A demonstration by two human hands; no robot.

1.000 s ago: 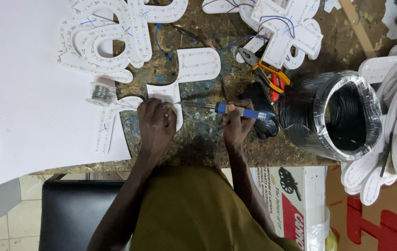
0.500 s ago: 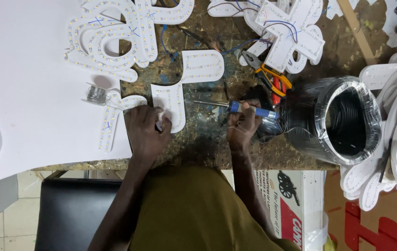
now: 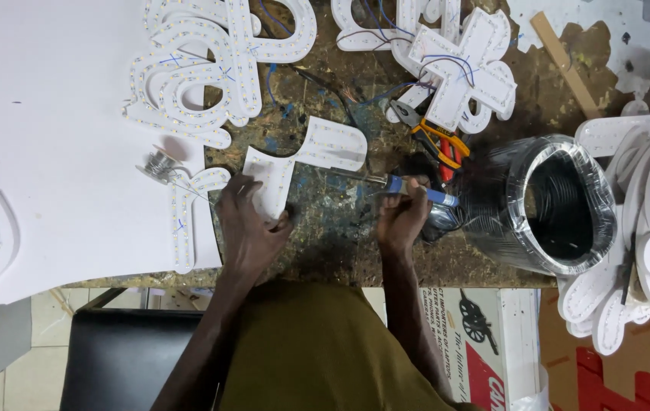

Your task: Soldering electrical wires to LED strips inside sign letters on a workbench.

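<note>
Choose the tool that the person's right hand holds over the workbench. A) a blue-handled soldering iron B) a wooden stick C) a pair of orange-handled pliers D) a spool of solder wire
A: the right hand grips a blue-handled soldering iron, its metal tip aimed at the white letter-shaped piece under the left hand; the pliers lie untouched on the bench.

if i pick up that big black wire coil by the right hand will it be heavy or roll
The black wire coil is thick and densely wound, so probably heavy for its size. It lies flat on the workbench, so rolling seems unlikely. Its shiny wrapping may feel slippery.
</note>
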